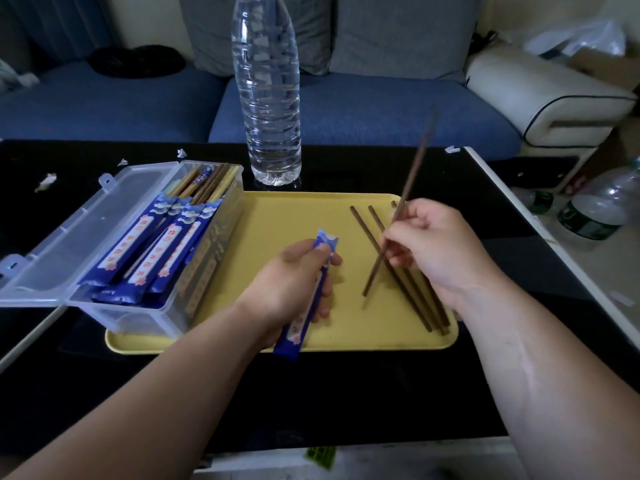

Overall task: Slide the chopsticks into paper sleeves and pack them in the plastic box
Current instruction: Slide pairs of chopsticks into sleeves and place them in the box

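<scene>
Just below the middle of the frame, the left hand (291, 282) holds a blue and white paper sleeve (294, 336). Its grip is curled round the sleeve's middle, with the open end pointing toward the top of the frame. To the right, the right hand (440, 251) pinches one dark chopstick (402, 199) in a narrow fingertip grip. The stick is tilted, with its upper end raised toward the top of the frame and its lower tip just above the yellow tray (287, 216). It is apart from the sleeve.

Several loose chopsticks (361, 223) lie on the tray beneath that hand. At the left, the clear plastic box (145, 317) sits on the tray's left edge with its lid (86, 230) open. It holds sleeved chopsticks (166, 247) leaning in a row. A water bottle (268, 98) stands on the black table (311, 393) behind the tray.
</scene>
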